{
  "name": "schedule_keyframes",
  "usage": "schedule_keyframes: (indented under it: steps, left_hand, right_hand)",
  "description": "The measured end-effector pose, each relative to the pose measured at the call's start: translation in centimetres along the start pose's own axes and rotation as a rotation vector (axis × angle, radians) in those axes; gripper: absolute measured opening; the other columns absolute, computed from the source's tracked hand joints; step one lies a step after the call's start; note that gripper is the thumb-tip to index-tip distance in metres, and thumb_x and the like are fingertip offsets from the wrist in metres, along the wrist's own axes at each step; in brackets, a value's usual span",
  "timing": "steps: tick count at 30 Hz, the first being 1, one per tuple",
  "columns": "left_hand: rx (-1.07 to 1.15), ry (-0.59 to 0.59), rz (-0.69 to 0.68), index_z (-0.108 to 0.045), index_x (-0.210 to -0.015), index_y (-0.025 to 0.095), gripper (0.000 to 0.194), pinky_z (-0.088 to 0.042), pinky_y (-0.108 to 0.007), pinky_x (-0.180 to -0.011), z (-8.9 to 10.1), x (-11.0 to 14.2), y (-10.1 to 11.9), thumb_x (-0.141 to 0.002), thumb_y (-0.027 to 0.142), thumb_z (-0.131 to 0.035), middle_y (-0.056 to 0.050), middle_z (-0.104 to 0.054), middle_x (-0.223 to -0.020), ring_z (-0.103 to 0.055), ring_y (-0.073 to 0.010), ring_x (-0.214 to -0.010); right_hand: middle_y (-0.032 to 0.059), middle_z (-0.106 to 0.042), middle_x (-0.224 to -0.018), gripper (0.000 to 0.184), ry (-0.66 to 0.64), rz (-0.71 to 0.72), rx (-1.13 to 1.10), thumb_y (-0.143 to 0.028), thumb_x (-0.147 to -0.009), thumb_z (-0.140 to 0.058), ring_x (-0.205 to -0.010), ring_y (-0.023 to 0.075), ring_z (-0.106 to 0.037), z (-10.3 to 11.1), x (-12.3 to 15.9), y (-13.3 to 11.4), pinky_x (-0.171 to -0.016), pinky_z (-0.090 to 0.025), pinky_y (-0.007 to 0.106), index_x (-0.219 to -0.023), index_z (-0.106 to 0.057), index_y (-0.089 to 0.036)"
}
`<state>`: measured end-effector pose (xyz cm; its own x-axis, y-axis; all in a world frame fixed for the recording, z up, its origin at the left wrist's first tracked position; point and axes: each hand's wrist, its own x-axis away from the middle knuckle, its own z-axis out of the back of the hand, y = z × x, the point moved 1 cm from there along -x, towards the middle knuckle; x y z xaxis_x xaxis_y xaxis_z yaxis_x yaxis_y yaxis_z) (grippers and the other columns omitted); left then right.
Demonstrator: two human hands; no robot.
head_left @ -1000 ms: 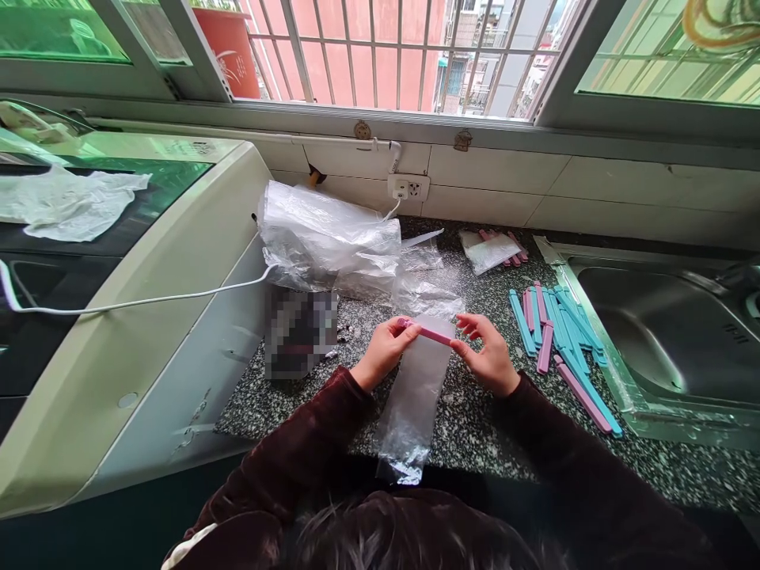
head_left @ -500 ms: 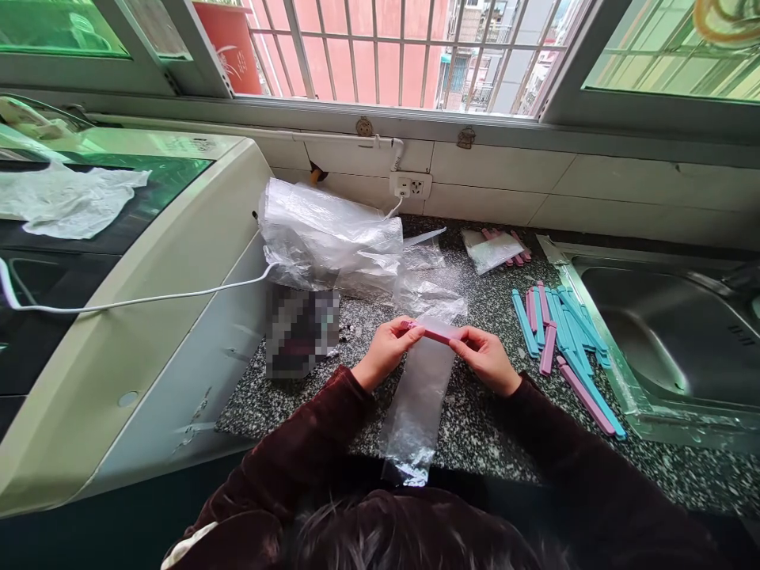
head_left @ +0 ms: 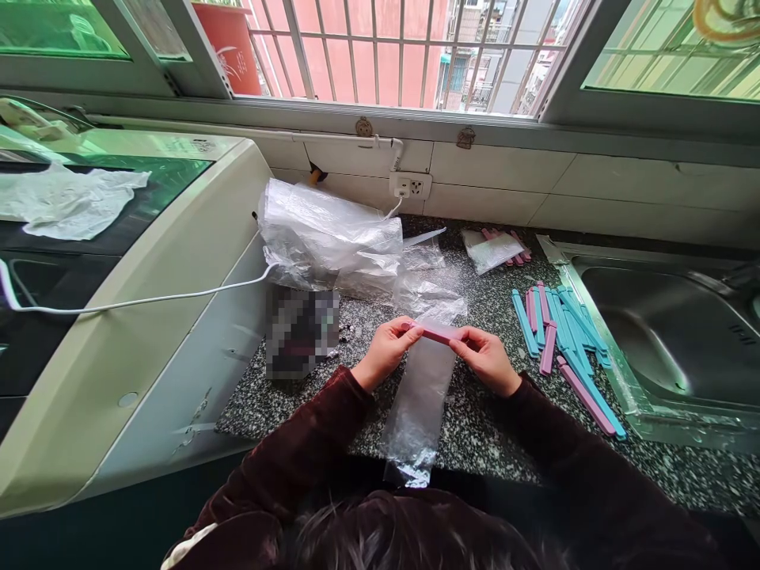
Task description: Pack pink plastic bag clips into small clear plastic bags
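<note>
Hard to see first: your left hand point(head_left: 385, 350) covers the left tip of the pink clip point(head_left: 435, 333), and your right hand point(head_left: 487, 358) covers its right end, so only the middle stretch shows. Can't tell whether the clip is snapped shut over the plastic or just lying on it. A blurred-out dark patch point(head_left: 301, 331) sits left of your hands; no way to say what it is. Bottom of the view is cut off by your head and sleeves, and the sink point(head_left: 670, 336) runs off the right edge.

Clip's long axis runs left-right across the top edge of the clear bag point(head_left: 419, 396), left end a bit further from you, right end a bit nearer. Both hands pinch it, thumb + fingertips, one at each end, held just above the counter point(head_left: 492, 427). The bag hangs down from the clip toward you, long axis roughly perpendicular to it, lower end crumpled near the counter edge.

Right of your right hand: loose pile of blue and pink clips point(head_left: 561, 336), mostly lying front-to-back, near the sink rim. Behind your hands, a heap of clear bags point(head_left: 332, 237).
</note>
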<state>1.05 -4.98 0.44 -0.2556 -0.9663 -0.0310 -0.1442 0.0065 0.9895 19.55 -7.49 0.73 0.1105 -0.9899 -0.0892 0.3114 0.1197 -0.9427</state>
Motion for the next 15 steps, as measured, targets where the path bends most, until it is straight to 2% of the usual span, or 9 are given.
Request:
schedule_keyframes:
  steps: [4, 7, 11, 15]
  left_hand:
    - [-0.005, -0.029, 0.027, -0.061, -0.064, 0.012, 0.039, -0.034, -0.022, -0.059, 0.1, -0.1, -0.1, -0.067, 0.050, -0.064, 0.000, -0.051, -0.064, -0.043, -0.0102, -0.063]
    - [-0.086, -0.148, 0.091, -0.066, -0.072, 0.011, 0.043, -0.037, -0.023, -0.061, 0.0, -0.1, 0.0, -0.066, 0.054, -0.063, -0.002, -0.057, -0.067, -0.047, -0.0125, -0.066]
    - [-0.233, -0.348, 0.203, -0.069, -0.074, 0.011, 0.043, -0.039, -0.024, -0.064, -0.2, 0.0, -0.1, -0.067, 0.053, -0.062, -0.004, -0.063, -0.071, -0.052, -0.0151, -0.069]
    - [-0.310, -0.456, 0.230, -0.071, -0.073, 0.010, 0.047, -0.037, -0.024, -0.063, -0.1, 0.3, -0.2, -0.073, 0.054, -0.055, -0.004, -0.063, -0.066, -0.052, -0.0152, -0.066]
  right_hand:
    - [-0.0005, -0.054, -0.061, 0.031, 0.024, 0.022, -0.008, -0.047, -0.073, -0.061, -0.057, 0.0116, -0.047, 0.2, 0.0, -0.2, -0.055, -0.039, 0.024, -0.067, -0.058, -0.017]
    - [-0.0007, -0.053, -0.061, 0.031, 0.075, 0.047, -0.032, -0.048, -0.072, -0.062, -0.057, 0.0115, -0.047, 0.6, -0.1, -0.3, -0.053, -0.039, 0.024, -0.068, -0.058, -0.017]
    - [0.0001, -0.056, -0.064, 0.030, 0.136, 0.074, -0.040, -0.047, -0.072, -0.063, -0.061, 0.0124, -0.049, 1.5, -0.3, -0.3, -0.057, -0.042, 0.025, -0.069, -0.059, -0.018]
    - [0.0000, -0.055, -0.064, 0.030, 0.200, 0.077, -0.057, -0.048, -0.071, -0.064, -0.059, 0.0119, -0.048, 2.3, -0.6, -0.3, -0.055, -0.041, 0.024, -0.069, -0.059, -0.018]
